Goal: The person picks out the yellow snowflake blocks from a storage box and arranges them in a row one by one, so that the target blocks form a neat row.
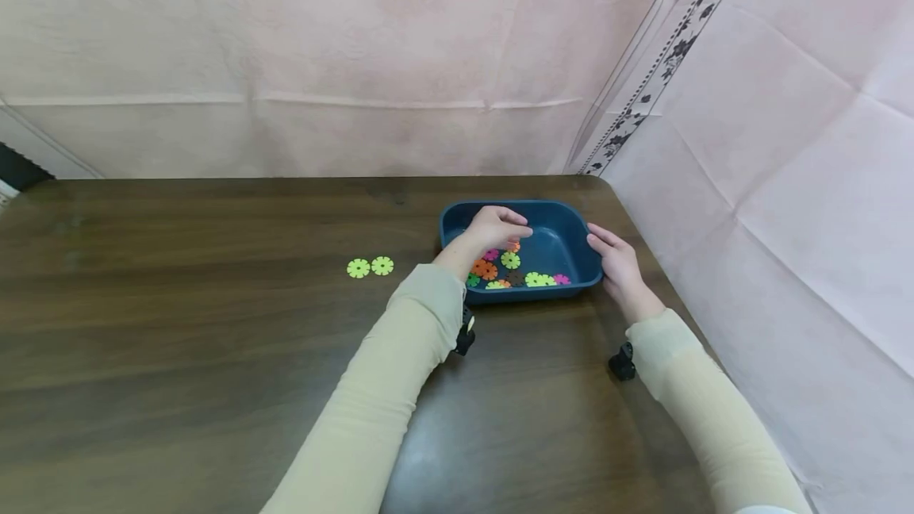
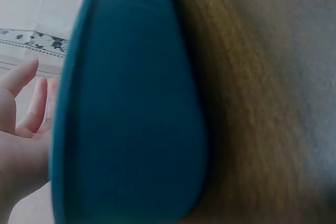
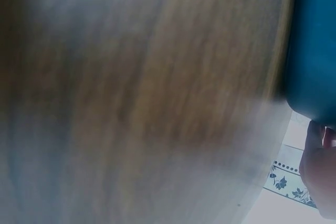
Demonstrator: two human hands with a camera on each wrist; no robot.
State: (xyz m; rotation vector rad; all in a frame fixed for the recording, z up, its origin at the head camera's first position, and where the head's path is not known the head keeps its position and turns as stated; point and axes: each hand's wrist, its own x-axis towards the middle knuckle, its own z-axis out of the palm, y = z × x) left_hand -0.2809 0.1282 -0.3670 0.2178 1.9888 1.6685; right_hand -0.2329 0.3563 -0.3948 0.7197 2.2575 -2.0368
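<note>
In the head view I count one blue tray (image 1: 553,244), located right of centre in the frame, on one brown wooden table (image 1: 214,324). I count two hands, both at the tray.

Left hand (image 1: 494,228): positioned over the left half of the tray. The fingers are extended and loosely bent, and in the left wrist view they stand apart from one another at the left edge of the frame. I see nothing held in them.

Right hand (image 1: 620,264): positioned at the tray's right end. The thumb and fingers grip the rim there. In the right wrist view I see this hand only in part, at the lower right of the frame, touching the tray.

Loose discs, flower-shaped: two yellow-green discs (image 1: 382,266) lie flat on the table, side by side, left of the tray near mid-frame.

Discs in the tray: I count at least four yellow-green pieces (image 1: 510,260), at least four orange pieces (image 1: 489,270), two pink pieces (image 1: 561,279), one green piece (image 1: 473,280) and one brown piece (image 1: 515,278). The left hand and the front wall cover part of the contents, so I cannot confirm the total.

Also in frame: two pale sleeves (image 1: 417,331), two black wrist units (image 1: 622,362) and one floral border strip (image 1: 681,47) at upper right.
</note>
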